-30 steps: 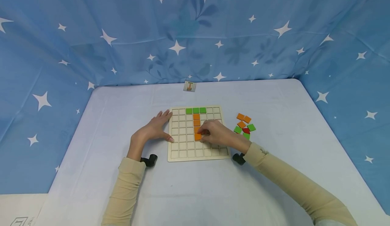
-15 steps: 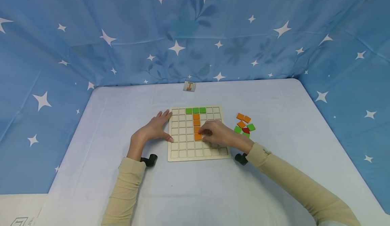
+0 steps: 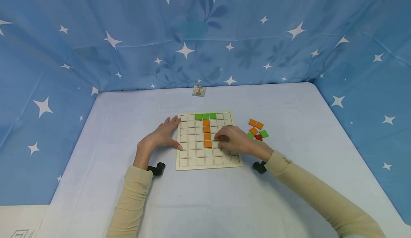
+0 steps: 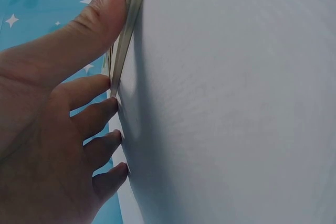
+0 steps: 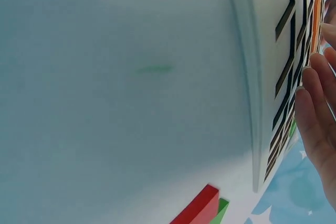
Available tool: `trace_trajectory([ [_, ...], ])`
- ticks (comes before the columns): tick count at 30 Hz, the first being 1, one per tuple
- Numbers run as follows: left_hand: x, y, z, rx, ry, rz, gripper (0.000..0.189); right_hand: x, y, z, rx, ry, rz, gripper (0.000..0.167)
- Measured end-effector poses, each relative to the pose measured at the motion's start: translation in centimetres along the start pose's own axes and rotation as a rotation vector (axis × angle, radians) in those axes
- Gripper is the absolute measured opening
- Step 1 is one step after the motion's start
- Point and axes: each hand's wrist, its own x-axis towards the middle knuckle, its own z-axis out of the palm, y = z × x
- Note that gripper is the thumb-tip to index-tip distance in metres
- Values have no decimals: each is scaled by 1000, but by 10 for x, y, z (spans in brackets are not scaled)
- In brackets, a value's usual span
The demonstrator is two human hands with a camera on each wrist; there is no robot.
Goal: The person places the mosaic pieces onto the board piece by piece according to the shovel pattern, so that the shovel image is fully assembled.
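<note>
A pale wooden grid board point(image 3: 191, 162) lies on the table. Three green tiles point(image 3: 206, 116) fill part of its far row, and a column of several orange tiles point(image 3: 207, 136) runs down from the middle one. My left hand point(image 3: 159, 135) rests at the board's left edge, fingers spread, with thumb and fingertips at the rim. In the left wrist view, the thumb lies along the board's side point(image 4: 126, 40). My right hand point(image 3: 237, 140) is over the board's right half, beside the orange column, fingers loosely bent and nothing visible between them. It hides several squares.
To the right of the board lie loose orange tiles point(image 3: 253, 131), green tiles point(image 3: 264, 133) and a red piece point(image 3: 258, 137). A small pattern card point(image 3: 198, 90) sits at the table's back edge. Blue star-printed cloth point(image 3: 250, 27) hangs behind and at the sides.
My right hand has drawn back to the right from the lowest orange tile, baring the orange column. It now covers part of the loose green tiles. The left hand stays at the board's edge.
</note>
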Motion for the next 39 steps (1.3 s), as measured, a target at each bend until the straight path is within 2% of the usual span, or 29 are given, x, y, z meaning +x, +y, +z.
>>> trace_trajectory([
  [10, 0, -1, 0, -4, 0, -7, 117, -9, 11, -5, 22, 8, 50, 22],
  [17, 1, 0, 0, -18, -1, -3, 117, -17, 20, -11, -4, 40, 23, 23],
  [26, 1, -2, 1, -21, 1, 3, 117, -30, 32, -19, -21, 82, 29, 22],
  [36, 2, -1, 2, -13, 4, -10, 117, -41, 41, -30, 8, 85, 100, 24],
  [39, 2, -1, 2, -6, 3, -11, 116, -44, 44, -32, -17, 97, 112, 25],
])
